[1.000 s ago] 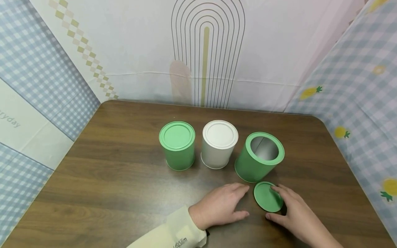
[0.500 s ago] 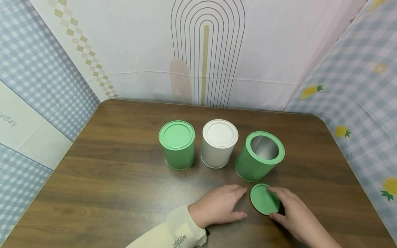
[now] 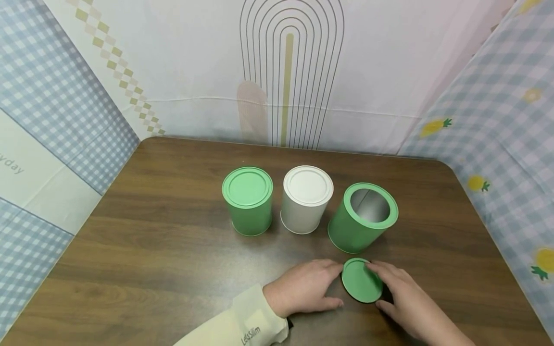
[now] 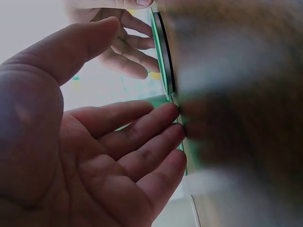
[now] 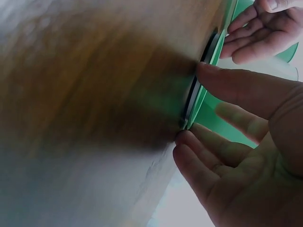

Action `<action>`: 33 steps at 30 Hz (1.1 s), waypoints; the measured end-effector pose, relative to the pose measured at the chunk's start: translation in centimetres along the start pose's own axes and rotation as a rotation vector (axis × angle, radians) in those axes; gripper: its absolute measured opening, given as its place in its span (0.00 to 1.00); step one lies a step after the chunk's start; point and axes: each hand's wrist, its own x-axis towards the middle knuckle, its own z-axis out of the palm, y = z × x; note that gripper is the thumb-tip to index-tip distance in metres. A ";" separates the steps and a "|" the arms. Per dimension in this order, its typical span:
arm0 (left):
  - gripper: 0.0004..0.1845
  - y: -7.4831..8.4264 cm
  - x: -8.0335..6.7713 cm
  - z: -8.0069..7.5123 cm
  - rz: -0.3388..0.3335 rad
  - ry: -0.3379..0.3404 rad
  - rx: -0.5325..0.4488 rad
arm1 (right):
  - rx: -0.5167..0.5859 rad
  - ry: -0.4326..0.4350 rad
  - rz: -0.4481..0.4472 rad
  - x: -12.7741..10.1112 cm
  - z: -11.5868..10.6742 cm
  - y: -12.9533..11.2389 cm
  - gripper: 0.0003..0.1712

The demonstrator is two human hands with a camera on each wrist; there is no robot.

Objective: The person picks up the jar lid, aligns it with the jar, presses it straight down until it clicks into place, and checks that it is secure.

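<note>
A round green lid lies on the brown table in front of an uncovered green can. My right hand holds the lid's right side; in the right wrist view its thumb and fingers touch the edge of the lid, which looks slightly lifted on the near side. On the other side, my left hand rests on the table with its fingers loosely extended. Its index fingertip is at the lid's left edge, and whether they touch I cannot tell. The uncovered can shows a bare metal inside.
A lidded green can and a lidded white can stand to the left of the uncovered one, in a row. The wooden table ends at a patterned cloth backdrop behind and on both sides.
My right hand has slid the green lid leftward and slightly toward me, closer to my left hand. The left hand has barely moved, and the cans stand where they were.
</note>
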 end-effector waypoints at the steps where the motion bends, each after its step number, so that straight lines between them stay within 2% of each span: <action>1: 0.32 0.0 0.0 0.0 0.001 0.000 0.002 | -0.003 -0.005 0.001 0.0 -0.1 0.0 0.43; 7: 0.30 0.1 0.0 -0.1 0.014 0.002 0.014 | 0.011 -0.013 0.016 0.1 -0.2 -0.2 0.41; 15: 0.30 0.1 -0.1 -0.1 0.015 0.005 0.012 | -0.014 -0.016 -0.031 0.1 0.0 -0.2 0.40; 27: 0.28 0.1 -0.1 -0.2 0.014 0.010 0.021 | -0.032 0.011 -0.048 0.0 0.2 -0.2 0.39; 33: 0.28 0.0 -0.1 -0.3 0.007 0.019 0.015 | -0.016 0.065 -0.101 -0.1 0.2 -0.3 0.40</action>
